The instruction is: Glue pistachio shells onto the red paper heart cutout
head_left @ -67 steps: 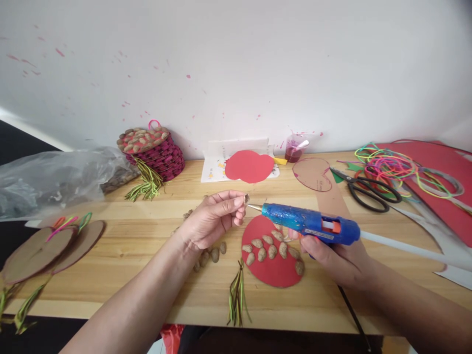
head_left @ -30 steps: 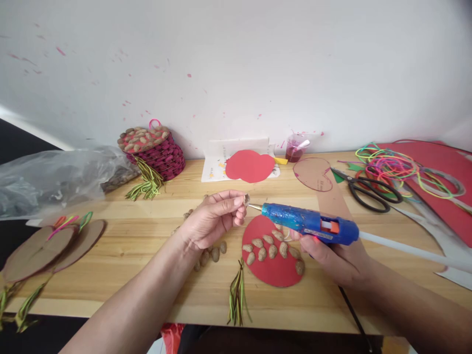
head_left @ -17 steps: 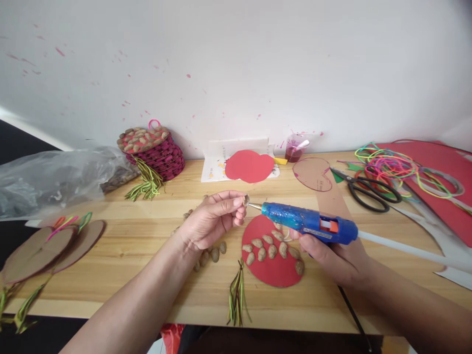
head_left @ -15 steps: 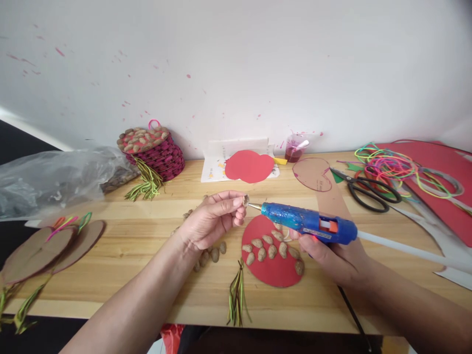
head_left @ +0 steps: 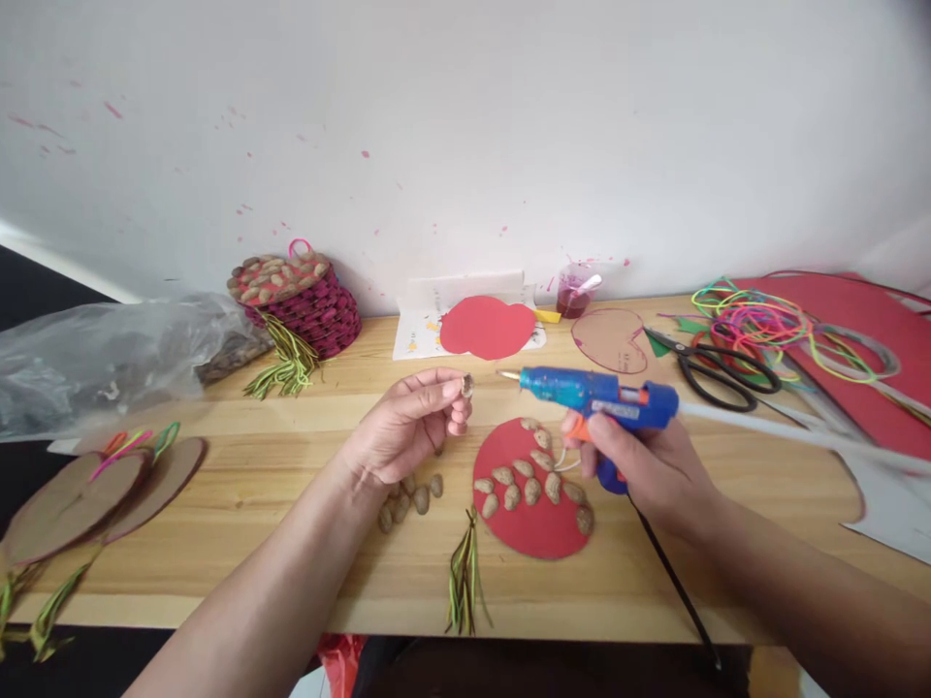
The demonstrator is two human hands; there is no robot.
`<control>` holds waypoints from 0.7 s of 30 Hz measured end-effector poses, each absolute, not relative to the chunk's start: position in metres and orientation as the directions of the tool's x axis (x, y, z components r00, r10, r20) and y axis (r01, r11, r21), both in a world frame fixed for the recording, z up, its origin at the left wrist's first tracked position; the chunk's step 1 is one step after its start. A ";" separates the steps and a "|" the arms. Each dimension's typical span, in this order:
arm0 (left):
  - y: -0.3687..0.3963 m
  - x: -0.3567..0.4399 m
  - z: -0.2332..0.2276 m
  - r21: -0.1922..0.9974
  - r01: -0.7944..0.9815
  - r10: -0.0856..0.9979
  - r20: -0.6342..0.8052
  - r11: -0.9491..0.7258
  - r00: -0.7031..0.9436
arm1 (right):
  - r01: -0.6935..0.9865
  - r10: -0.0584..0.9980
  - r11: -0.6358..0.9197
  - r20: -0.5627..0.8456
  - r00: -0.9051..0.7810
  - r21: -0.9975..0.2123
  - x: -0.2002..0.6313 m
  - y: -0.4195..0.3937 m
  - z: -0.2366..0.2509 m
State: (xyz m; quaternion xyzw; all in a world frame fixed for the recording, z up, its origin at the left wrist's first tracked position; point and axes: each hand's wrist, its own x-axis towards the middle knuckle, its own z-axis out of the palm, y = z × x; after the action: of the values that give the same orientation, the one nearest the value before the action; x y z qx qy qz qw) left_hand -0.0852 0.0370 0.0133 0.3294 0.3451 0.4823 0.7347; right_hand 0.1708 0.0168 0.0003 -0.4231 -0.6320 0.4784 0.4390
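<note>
Between the thumb and fingertips of my left hand (head_left: 407,422) is a small brown peanut shell (head_left: 467,386). My right hand (head_left: 658,465) is wrapped round the grip of a blue hot glue gun (head_left: 563,390), whose orange trigger lies under my fingers. The gun's metal nozzle points left at the shell, with a small gap between them. Below, a red oval card (head_left: 534,538) has several peanut shells (head_left: 532,491) on its surface. A green and brown tassel (head_left: 462,582) lies at the card's lower left. More loose shells (head_left: 420,499) rest under my left wrist.
A woven purple basket topped with shells (head_left: 302,315) stands back left, near a plastic bag (head_left: 109,349). Brown ovals (head_left: 73,504) lie left. Behind are a red cutout (head_left: 487,328) and a cup (head_left: 574,294). Scissors (head_left: 720,378) and coloured cords (head_left: 756,320) lie right.
The glue gun has drawn back from the shell and tilted, its nozzle now apart from it. My left hand has shifted slightly left and up with the peanut shell.
</note>
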 end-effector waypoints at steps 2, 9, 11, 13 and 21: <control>0.037 -0.087 0.013 0.854 -0.428 0.946 -0.197 0.295 0.258 | -0.021 0.981 0.029 0.032 -0.190 -0.999 0.169 0.022 0.000; 0.032 -0.077 0.013 0.987 0.133 0.981 -0.111 0.090 0.161 | -0.210 0.954 -0.285 -0.255 -0.159 -0.935 0.165 0.033 -0.008; 0.029 -0.071 0.012 0.957 0.288 0.984 -0.072 0.022 0.162 | -0.223 0.950 -0.293 -0.258 -0.174 -0.930 0.163 0.031 -0.011; 0.028 -0.064 0.009 0.932 0.362 0.984 -0.042 -0.023 0.171 | -0.235 0.953 -0.279 -0.239 -0.186 -0.931 0.160 0.029 -0.014; 0.027 -0.049 0.001 0.864 0.486 0.983 0.050 -0.132 0.178 | -0.273 0.947 -0.305 -0.259 -0.192 -0.912 0.157 0.029 -0.023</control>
State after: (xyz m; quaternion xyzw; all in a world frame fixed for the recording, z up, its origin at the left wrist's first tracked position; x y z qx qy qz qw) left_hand -0.0488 0.0265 0.0009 0.6727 0.5457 0.3365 0.3694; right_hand 0.1568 0.0288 -0.0230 -0.4461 -0.3774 0.6735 0.4528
